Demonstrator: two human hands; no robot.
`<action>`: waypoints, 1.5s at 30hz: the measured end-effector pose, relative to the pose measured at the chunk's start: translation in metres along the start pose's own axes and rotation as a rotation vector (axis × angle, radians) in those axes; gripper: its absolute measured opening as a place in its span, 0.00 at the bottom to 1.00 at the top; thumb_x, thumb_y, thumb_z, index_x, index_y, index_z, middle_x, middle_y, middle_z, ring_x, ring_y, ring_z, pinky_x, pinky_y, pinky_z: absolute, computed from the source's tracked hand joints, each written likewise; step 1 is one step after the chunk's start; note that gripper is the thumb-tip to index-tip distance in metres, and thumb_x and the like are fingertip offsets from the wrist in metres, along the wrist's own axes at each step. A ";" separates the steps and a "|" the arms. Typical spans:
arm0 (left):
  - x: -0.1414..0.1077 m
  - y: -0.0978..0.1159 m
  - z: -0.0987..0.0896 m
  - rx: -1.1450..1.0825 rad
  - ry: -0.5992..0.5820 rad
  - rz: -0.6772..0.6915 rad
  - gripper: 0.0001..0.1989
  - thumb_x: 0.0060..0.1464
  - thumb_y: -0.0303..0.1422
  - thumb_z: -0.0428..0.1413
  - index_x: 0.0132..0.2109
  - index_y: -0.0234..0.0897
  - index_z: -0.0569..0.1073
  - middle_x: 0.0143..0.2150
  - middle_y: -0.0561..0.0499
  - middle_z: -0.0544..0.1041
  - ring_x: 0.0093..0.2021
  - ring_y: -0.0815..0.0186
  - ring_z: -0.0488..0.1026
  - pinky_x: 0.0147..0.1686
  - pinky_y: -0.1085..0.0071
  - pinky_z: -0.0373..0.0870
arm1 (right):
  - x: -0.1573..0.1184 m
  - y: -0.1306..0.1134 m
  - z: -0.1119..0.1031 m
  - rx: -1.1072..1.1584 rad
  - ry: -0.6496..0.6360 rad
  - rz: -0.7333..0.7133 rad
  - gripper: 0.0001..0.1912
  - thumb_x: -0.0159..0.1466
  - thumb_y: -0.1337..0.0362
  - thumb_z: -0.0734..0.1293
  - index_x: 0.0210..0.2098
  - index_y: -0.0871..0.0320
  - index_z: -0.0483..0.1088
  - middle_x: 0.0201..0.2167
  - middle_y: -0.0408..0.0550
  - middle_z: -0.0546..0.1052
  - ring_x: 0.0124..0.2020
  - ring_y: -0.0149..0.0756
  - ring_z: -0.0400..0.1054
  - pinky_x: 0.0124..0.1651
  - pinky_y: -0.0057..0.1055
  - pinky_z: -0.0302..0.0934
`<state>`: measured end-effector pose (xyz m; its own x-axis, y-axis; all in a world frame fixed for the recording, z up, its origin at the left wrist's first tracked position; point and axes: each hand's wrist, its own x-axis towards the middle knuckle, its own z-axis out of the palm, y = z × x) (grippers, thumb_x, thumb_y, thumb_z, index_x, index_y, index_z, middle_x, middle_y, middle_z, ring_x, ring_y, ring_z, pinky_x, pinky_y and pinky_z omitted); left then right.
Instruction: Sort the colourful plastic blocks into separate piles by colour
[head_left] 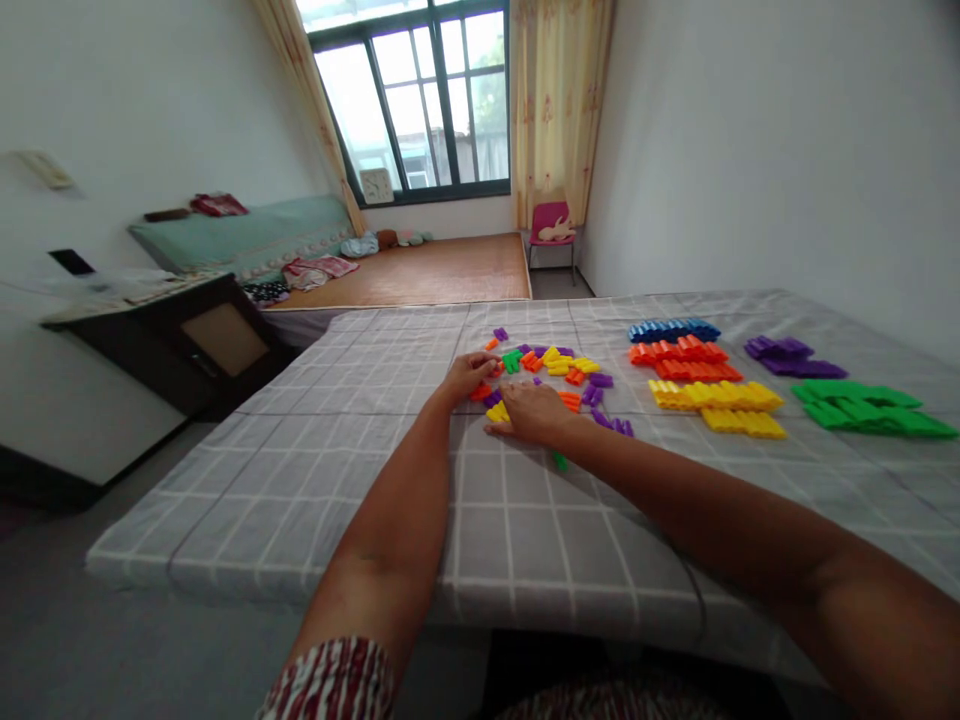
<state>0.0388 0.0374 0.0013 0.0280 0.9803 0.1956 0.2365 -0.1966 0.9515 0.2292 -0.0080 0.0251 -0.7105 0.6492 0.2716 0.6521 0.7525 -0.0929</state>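
A loose scatter of small ribbed plastic pieces in purple, orange, yellow and green lies on the checked cloth ahead of me. My left hand [471, 374] is at the scatter's left side, fingers bent together beside an orange piece [481, 393]; what they pinch is too small to make out. Over the near side of the scatter, my right hand [532, 410] lies palm down with its thumb stretched out, close to a yellow piece [497, 412], and it hides some pieces. A green piece [512, 361] and yellow pieces [556, 362] sit just beyond the hands.
Sorted rows stand to the right: blue [673, 331], orange [686, 358], yellow [716, 396], purple [795, 357] and green [870, 408]. The checked cloth [300, 480] covers the broad surface. Behind it are a bed [450, 265], a pink chair [550, 218] and a dark cabinet [172, 335].
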 end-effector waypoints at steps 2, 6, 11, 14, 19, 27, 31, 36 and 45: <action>0.000 0.000 -0.002 0.005 -0.027 0.030 0.22 0.45 0.45 0.62 0.41 0.32 0.79 0.32 0.48 0.79 0.31 0.67 0.72 0.32 0.72 0.67 | 0.003 0.006 0.002 0.010 0.004 -0.019 0.25 0.57 0.50 0.70 0.49 0.57 0.68 0.45 0.60 0.77 0.45 0.52 0.71 0.43 0.41 0.65; 0.002 0.004 0.001 0.054 -0.083 0.082 0.23 0.46 0.47 0.62 0.41 0.31 0.80 0.32 0.48 0.78 0.33 0.66 0.72 0.33 0.71 0.67 | 0.002 0.039 -0.004 0.137 0.039 -0.042 0.25 0.56 0.65 0.71 0.52 0.59 0.66 0.49 0.60 0.75 0.50 0.50 0.69 0.51 0.44 0.62; 0.002 0.013 0.009 0.145 -0.276 0.077 0.22 0.45 0.47 0.63 0.40 0.32 0.80 0.29 0.50 0.76 0.31 0.67 0.70 0.32 0.72 0.66 | -0.006 0.071 -0.008 0.267 0.161 -0.082 0.26 0.57 0.71 0.68 0.55 0.60 0.65 0.53 0.57 0.72 0.55 0.45 0.65 0.58 0.42 0.59; 0.001 0.013 0.006 0.179 -0.278 0.021 0.23 0.44 0.46 0.63 0.42 0.32 0.80 0.26 0.52 0.75 0.26 0.69 0.67 0.28 0.73 0.64 | -0.012 0.082 -0.007 0.220 0.189 -0.132 0.24 0.56 0.71 0.68 0.52 0.59 0.69 0.52 0.56 0.73 0.54 0.45 0.64 0.58 0.43 0.58; 0.003 0.016 -0.002 0.320 -0.115 0.141 0.19 0.41 0.41 0.64 0.41 0.37 0.81 0.36 0.47 0.79 0.37 0.62 0.72 0.37 0.68 0.69 | -0.015 0.097 -0.012 0.258 0.250 -0.059 0.23 0.53 0.67 0.71 0.49 0.55 0.71 0.49 0.52 0.74 0.51 0.46 0.66 0.55 0.45 0.60; 0.001 0.038 0.041 0.057 -0.211 0.044 0.25 0.49 0.46 0.62 0.48 0.33 0.76 0.36 0.46 0.78 0.32 0.67 0.73 0.31 0.72 0.69 | -0.009 0.094 -0.005 0.454 0.270 -0.124 0.28 0.54 0.73 0.65 0.54 0.52 0.68 0.51 0.50 0.74 0.51 0.43 0.67 0.55 0.47 0.61; -0.001 0.039 0.052 -0.099 -0.154 -0.024 0.26 0.44 0.44 0.66 0.47 0.32 0.75 0.36 0.48 0.77 0.32 0.69 0.74 0.34 0.70 0.71 | -0.007 0.091 0.006 0.533 0.351 -0.012 0.26 0.55 0.66 0.68 0.53 0.56 0.66 0.51 0.55 0.72 0.47 0.42 0.69 0.49 0.43 0.65; -0.003 0.042 0.053 -0.142 -0.185 -0.074 0.28 0.43 0.46 0.66 0.49 0.35 0.74 0.37 0.48 0.77 0.35 0.66 0.75 0.37 0.69 0.73 | -0.011 0.089 -0.015 0.370 0.304 0.043 0.24 0.53 0.68 0.69 0.51 0.60 0.68 0.47 0.55 0.75 0.48 0.44 0.68 0.52 0.42 0.63; 0.001 0.039 0.036 -0.063 -0.099 -0.119 0.27 0.38 0.49 0.67 0.43 0.36 0.78 0.40 0.45 0.79 0.39 0.62 0.76 0.36 0.67 0.74 | -0.139 0.196 -0.111 0.153 0.094 0.172 0.24 0.53 0.64 0.69 0.51 0.54 0.72 0.48 0.49 0.77 0.48 0.45 0.69 0.53 0.41 0.61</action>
<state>0.0831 0.0318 0.0301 0.0994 0.9933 0.0592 0.1822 -0.0767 0.9803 0.4855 0.0367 0.0753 -0.5596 0.7616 0.3268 0.7085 0.6442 -0.2880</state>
